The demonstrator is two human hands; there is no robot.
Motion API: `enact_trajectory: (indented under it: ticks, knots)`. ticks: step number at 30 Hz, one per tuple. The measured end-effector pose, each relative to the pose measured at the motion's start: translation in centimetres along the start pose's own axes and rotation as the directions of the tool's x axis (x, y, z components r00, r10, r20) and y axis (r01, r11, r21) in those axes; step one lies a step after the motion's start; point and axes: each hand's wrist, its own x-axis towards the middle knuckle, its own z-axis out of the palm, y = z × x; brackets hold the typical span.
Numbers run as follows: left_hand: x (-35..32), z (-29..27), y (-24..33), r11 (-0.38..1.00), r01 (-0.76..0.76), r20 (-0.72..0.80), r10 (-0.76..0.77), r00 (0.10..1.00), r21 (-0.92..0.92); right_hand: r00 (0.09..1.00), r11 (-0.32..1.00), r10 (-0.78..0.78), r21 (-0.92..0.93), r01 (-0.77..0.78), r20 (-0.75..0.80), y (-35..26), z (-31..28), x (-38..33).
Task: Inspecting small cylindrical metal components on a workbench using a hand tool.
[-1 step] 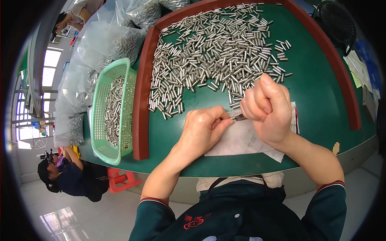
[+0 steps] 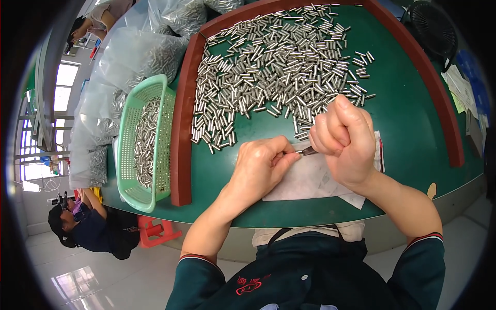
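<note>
Between the thumb and fingers of my left hand (image 2: 258, 168) is a small metal pin (image 2: 299, 152), mostly hidden by the fingers. My right hand (image 2: 347, 142) is closed in a fist, thumb up, around a slim tool with a dark metal tip (image 2: 309, 151). That tip meets the end of the pin, or nearly so; its exact kind is covered by the fist. Below both hands lies a whitish sheet (image 2: 305, 186) with grey smudges. A large spread of short, shiny metal pins (image 2: 279, 72) covers the green table (image 2: 408, 129) just beyond my hands.
Dark red rails (image 2: 183, 129) border the work area on the left, far and right sides. Left of them stands a green perforated basket (image 2: 164, 111) holding more pins, beside clear bags (image 2: 121, 57) of pins. A black fan (image 2: 431, 31) is at far right. A person (image 2: 93, 227) sits at left.
</note>
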Motion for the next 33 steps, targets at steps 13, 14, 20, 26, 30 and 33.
enact_trajectory:
  ticks: [13, 14, 20, 26, 30, 33]
  knots:
    - [0.1, 0.1, 0.1, 1.000, -0.007, -0.015, 0.007, 1.000, 0.001, 0.999, 0.998, -0.034, -0.054, 0.034, -0.006, 0.2, 0.0, -0.1]
    - [0.1, 0.2, 0.0, 1.000, -0.006, -0.014, 0.006, 1.000, 0.000, 0.999, 0.998, -0.038, -0.053, 0.037, -0.002, 0.3, -0.1, 0.0]
    - [0.0, 0.0, 0.2, 0.999, 0.020, -0.009, -0.020, 1.000, -0.026, 1.000, 0.999, -0.023, 0.028, 0.023, -0.004, 0.2, 0.1, -0.3]
    - [0.4, 0.0, 0.4, 0.998, 0.002, -0.028, -0.004, 1.000, -0.068, 0.997, 0.986, -0.062, -0.155, 0.067, 0.038, 0.6, 1.1, -0.5]
    - [0.4, 0.0, 0.3, 0.998, 0.021, -0.009, -0.022, 1.000, -0.061, 0.998, 0.996, -0.056, -0.070, 0.058, 0.035, 0.5, 0.8, -0.1]
    - [0.1, 0.1, 0.2, 0.996, 0.010, -0.034, -0.013, 0.999, -0.091, 1.000, 1.000, -0.011, 0.013, 0.011, 0.015, 0.4, 0.2, 0.2]
